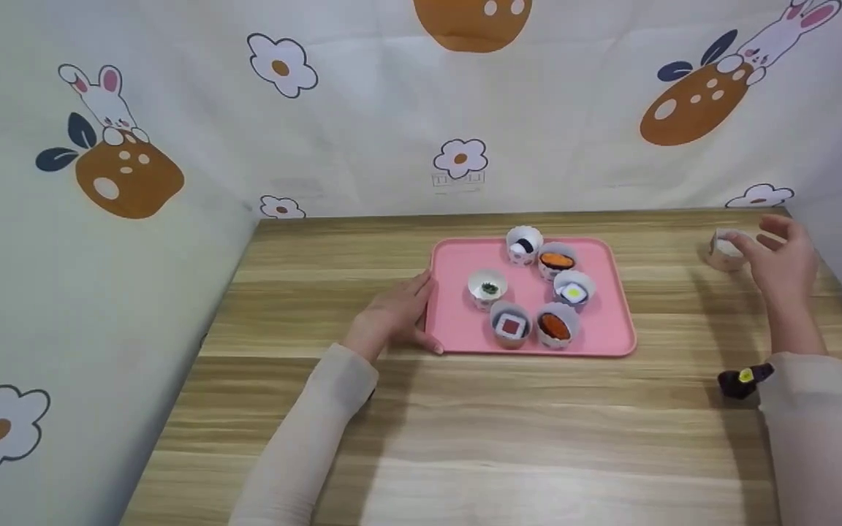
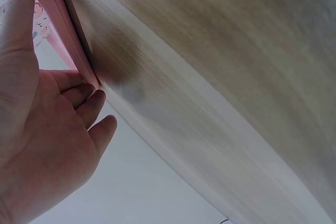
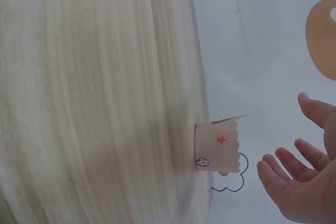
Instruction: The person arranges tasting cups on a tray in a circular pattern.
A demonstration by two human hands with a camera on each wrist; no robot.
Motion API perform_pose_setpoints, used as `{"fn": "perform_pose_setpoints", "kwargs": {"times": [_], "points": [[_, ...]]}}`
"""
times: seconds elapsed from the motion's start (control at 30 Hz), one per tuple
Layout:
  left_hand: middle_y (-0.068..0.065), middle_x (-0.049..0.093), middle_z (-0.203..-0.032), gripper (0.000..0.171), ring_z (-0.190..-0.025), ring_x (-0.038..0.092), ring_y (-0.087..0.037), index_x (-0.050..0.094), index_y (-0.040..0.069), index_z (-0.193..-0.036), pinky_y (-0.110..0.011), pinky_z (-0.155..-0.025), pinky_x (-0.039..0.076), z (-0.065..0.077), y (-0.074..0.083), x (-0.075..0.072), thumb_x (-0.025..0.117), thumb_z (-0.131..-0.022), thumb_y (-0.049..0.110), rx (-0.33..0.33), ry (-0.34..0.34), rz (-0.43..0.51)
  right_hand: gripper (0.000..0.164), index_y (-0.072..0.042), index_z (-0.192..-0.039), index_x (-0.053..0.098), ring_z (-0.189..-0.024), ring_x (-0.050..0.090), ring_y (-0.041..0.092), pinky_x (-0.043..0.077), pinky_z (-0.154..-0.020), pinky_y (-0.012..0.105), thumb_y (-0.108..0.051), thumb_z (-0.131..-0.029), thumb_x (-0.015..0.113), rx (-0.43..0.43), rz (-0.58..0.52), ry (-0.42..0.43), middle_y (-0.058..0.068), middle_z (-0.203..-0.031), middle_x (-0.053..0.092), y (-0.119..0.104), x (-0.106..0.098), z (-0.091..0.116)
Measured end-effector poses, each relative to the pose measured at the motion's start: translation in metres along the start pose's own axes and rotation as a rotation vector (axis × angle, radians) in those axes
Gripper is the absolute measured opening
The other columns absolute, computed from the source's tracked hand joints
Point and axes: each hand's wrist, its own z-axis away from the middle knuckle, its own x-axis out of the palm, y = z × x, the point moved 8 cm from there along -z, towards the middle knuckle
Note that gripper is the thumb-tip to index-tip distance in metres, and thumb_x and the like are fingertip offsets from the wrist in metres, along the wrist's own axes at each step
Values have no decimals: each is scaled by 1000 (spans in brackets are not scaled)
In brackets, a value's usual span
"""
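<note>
My left hand [image 1: 395,310] rests against the left edge of a pink tray [image 1: 457,256]. In the left wrist view, its fingers [image 2: 89,106] touch the tray's rim, loosely bent. Several paper baking cups stand on the tray, holding sushi-like pieces: an orange-topped one [image 1: 558,261], another orange-topped one [image 1: 555,326], a white square with a dark red centre [image 1: 511,326] and a white piece with a yellow centre [image 1: 574,293]. At the far right, my right hand [image 1: 785,263] hovers beside a lone paper cup [image 3: 218,147], its fingers spread and apart from the cup.
A dark piece with a yellow spot [image 1: 739,383] lies on the wooden table [image 1: 538,438] by my right sleeve, which partly covers it. Two more cups on the tray hold a black-and-white piece [image 1: 522,247] and a small green piece [image 1: 490,288]. A printed cloth [image 1: 370,131] backs the table.
</note>
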Motion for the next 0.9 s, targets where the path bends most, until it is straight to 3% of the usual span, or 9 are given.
{"fn": "perform_pose_setpoints", "kwargs": {"times": [0.27,0.63,0.9], "points": [[-5,3,-170,126,-157,9,-25,8,10,-161,-40,-129,14,0,-1,1,75,-72,67,4,6,-6,80,-22,-155,33,-149,34,23,40,-118,36,-57,-89,63,-1,22,-7,1,-162,32,7,1,-8],[-4,1,-171,127,-157,10,-26,6,12,-161,-42,-129,15,0,0,0,78,-70,65,-6,13,30,89,-16,-157,27,-151,30,27,36,-121,39,-58,-87,64,22,10,-27,7,-165,26,14,6,-16],[-8,3,-170,127,-157,10,-25,8,7,-161,-40,-129,17,1,3,-2,75,-72,67,20,-2,-56,88,-13,-158,26,-151,27,29,33,-122,41,-55,-90,63,14,-2,-46,10,-165,24,18,9,-17]]}}
